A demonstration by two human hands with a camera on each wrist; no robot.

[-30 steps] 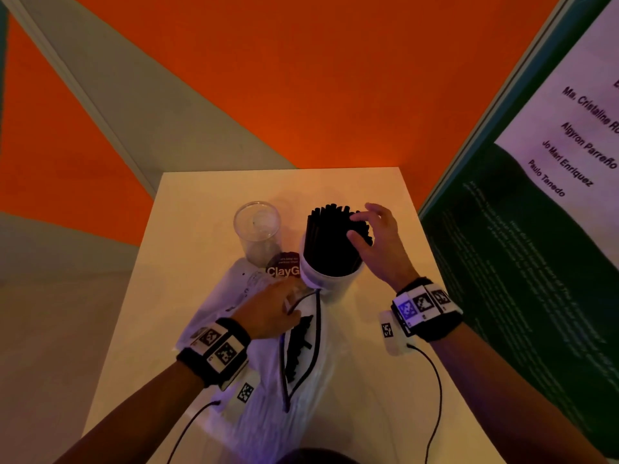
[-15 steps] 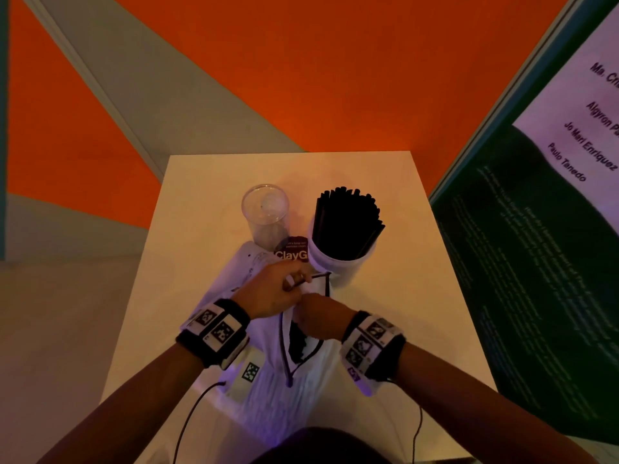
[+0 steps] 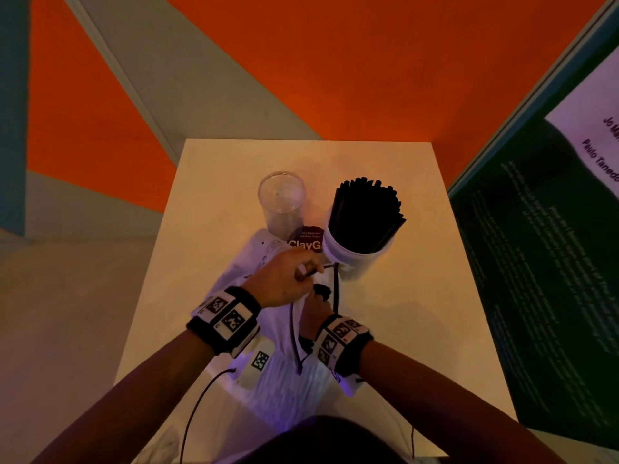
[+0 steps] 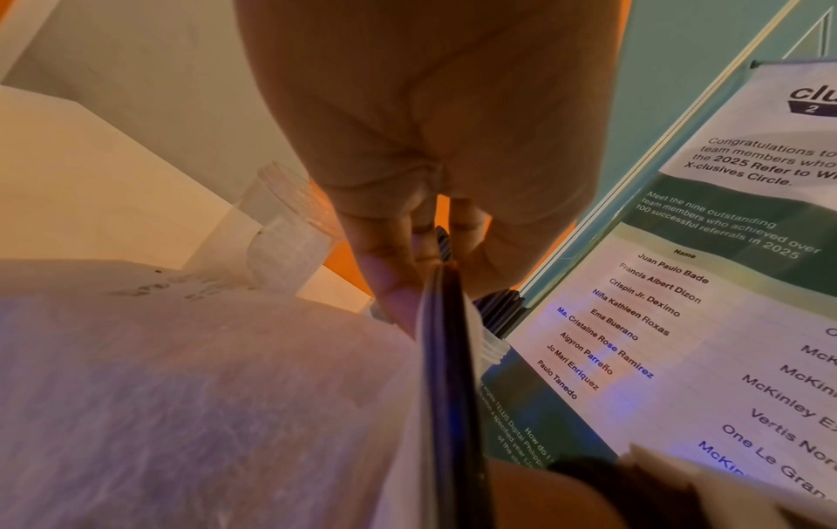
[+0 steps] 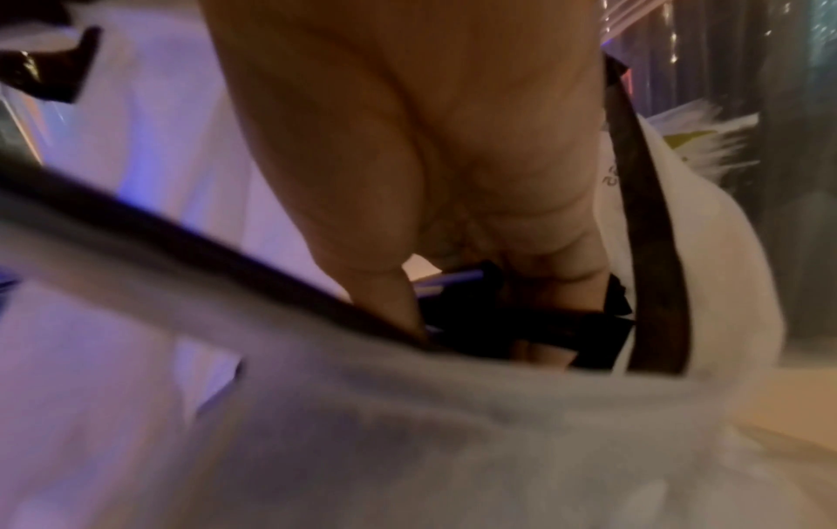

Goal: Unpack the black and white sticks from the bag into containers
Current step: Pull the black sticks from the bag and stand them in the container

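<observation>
A white bag (image 3: 279, 383) with black trim lies on the table in front of me. My left hand (image 3: 296, 274) pinches the trim at the bag's mouth (image 4: 441, 272) and holds it up. My right hand (image 3: 316, 309) is inside the bag, fingers curled round a bunch of black sticks (image 5: 507, 322); a pale stick (image 5: 453, 278) lies beside them. Behind the bag a white container (image 3: 355, 259) stands full of black sticks (image 3: 365, 212). Left of it stands an empty clear container (image 3: 282, 202), also in the left wrist view (image 4: 290, 232).
The small white table (image 3: 412, 329) ends just behind the containers against an orange wall. A dark green poster board (image 3: 536, 279) stands close along the table's right side. Cables hang from both wrists near the front edge.
My right hand left the black sticks in the white container, came back and went into the bag. My left hand kept hold of the bag's mouth.
</observation>
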